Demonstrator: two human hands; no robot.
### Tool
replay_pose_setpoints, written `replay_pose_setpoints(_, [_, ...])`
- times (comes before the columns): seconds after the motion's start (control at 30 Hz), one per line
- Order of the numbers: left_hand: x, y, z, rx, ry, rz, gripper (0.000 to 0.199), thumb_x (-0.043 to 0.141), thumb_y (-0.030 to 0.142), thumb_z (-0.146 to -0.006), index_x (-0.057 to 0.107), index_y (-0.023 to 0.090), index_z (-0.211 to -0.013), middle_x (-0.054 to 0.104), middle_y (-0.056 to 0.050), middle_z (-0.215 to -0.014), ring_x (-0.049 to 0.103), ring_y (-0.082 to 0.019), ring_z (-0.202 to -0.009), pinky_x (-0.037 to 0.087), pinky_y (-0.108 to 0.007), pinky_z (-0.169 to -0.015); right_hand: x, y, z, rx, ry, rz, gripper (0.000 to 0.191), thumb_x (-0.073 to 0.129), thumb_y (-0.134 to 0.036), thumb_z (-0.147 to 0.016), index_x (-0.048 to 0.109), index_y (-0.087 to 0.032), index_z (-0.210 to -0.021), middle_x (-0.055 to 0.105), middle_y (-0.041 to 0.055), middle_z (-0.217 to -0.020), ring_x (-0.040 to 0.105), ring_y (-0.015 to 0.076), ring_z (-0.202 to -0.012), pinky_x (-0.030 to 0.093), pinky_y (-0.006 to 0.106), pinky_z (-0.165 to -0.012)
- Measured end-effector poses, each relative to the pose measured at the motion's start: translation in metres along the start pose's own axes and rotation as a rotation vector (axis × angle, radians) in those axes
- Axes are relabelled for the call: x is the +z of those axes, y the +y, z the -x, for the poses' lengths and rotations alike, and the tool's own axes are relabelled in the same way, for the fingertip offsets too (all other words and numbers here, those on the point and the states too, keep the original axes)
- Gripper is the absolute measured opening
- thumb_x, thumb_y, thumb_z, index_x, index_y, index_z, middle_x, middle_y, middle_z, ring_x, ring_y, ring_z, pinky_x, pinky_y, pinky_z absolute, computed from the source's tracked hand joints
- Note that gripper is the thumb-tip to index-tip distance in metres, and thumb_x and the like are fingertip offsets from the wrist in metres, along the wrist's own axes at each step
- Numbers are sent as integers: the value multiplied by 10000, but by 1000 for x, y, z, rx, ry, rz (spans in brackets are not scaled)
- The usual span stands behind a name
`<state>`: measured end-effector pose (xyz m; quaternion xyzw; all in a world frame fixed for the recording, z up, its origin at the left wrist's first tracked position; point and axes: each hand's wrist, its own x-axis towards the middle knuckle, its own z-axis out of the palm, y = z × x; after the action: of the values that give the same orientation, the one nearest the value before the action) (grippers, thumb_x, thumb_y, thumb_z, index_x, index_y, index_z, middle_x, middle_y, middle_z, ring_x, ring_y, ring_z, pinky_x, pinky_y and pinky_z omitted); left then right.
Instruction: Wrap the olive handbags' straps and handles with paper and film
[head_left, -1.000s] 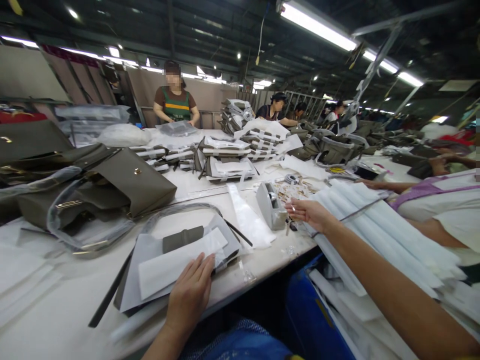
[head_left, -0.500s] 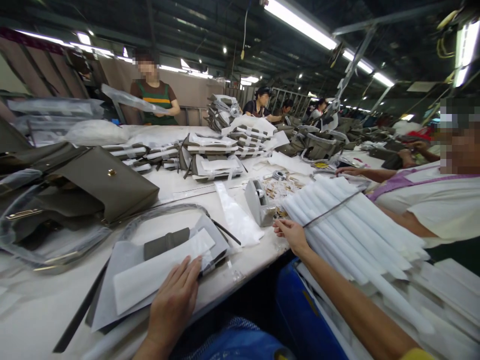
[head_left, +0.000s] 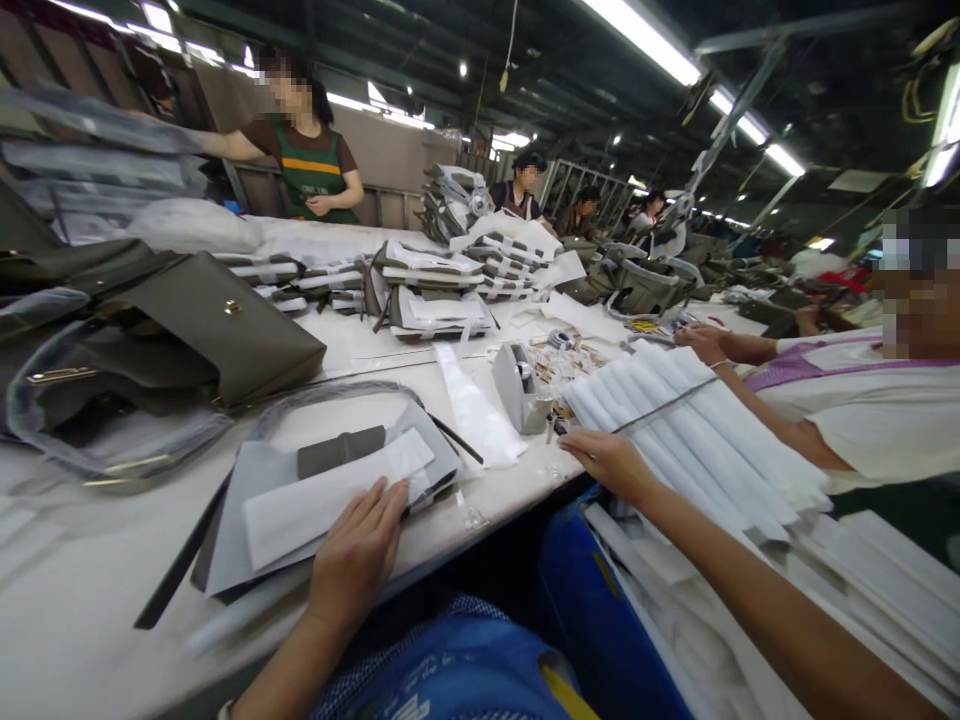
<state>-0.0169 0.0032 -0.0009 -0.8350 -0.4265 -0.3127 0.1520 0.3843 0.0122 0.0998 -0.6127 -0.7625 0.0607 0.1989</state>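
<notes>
My left hand (head_left: 362, 535) lies flat, fingers stretched out, on a white padding strip (head_left: 322, 505). That strip rests on a grey sheet (head_left: 232, 540) over a flat olive-grey bag piece with a plastic-wrapped handle (head_left: 337, 392) and a dark strap (head_left: 184, 550). Just in front of a grey tape dispenser (head_left: 517, 385), my right hand (head_left: 611, 462) has its thumb and fingers pinched together. What sits between those fingertips, if anything, is too small to make out. A bundle of white padding rolls (head_left: 690, 430) lies right beside this hand.
An olive bag (head_left: 247, 330) stands at the left. Stacked wrapped bag pieces (head_left: 427, 300) lie farther back, with small metal parts (head_left: 566, 360) behind the dispenser. A blue bin (head_left: 600, 590) holds white sheets below the table edge. Co-workers stand across and at the right.
My right hand has turned flatter and shifted slightly right, still by the dispenser. My left hand stays on the padding strip. The co-worker across has swung a wrapped piece to the left.
</notes>
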Motion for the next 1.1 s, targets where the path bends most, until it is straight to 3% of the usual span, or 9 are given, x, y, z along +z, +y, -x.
replay_pose_setpoints(0.1, [-2,2,0,-26,-22,20,380,467,113,-943,546,144,-1314,650,-60,-1292,585,-262,-1220,446,-416,-1039,-10,-30,-8,-337,-74,260,263,480,-339,-998,707,-214,-1041,734,66,-998,679,193,-875,467,272,-755])
replay_pose_setpoints(0.2, [-3,4,0,-58,-53,52,384,468,96,-931,555,148,-1301,644,-57,-1301,567,-267,-1243,446,-425,-1050,-10,-69,-24,-552,-143,317,261,478,-348,-1006,692,-199,-988,719,55,-893,658,170,-815,421,261,-707])
replay_pose_setpoints(0.33, [-5,6,-1,-93,-74,96,425,488,66,-893,553,145,-1306,649,-64,-1292,558,-270,-1253,465,-435,-1045,6,-121,-54,-792,-232,317,303,484,-386,-999,668,-190,-858,673,35,-761,611,156,-709,348,281,-633])
replay_pose_setpoints(0.47, [-6,6,-2,-125,-80,117,415,496,69,-894,560,152,-1296,656,-68,-1280,562,-270,-1249,482,-438,-1031,29,-157,-85,-964,-309,341,316,527,-421,-966,638,-185,-788,659,29,-740,586,153,-677,289,290,-589])
replay_pose_setpoints(0.73, [-3,7,-1,-153,-81,148,366,514,108,-928,555,161,-1288,662,-69,-1268,550,-271,-1263,470,-424,-1042,59,-185,-117,-1033,-496,444,283,620,-453,-890,645,-179,-824,670,29,-771,611,174,-710,242,288,-559])
replay_pose_setpoints(1.1, [-4,7,0,-164,-86,169,321,538,148,-942,565,161,-1262,665,-71,-1257,535,-262,-1277,453,-419,-1061,64,-198,-119,-1019,-573,495,273,658,-441,-853,667,-170,-886,689,49,-798,640,200,-736,243,291,-551])
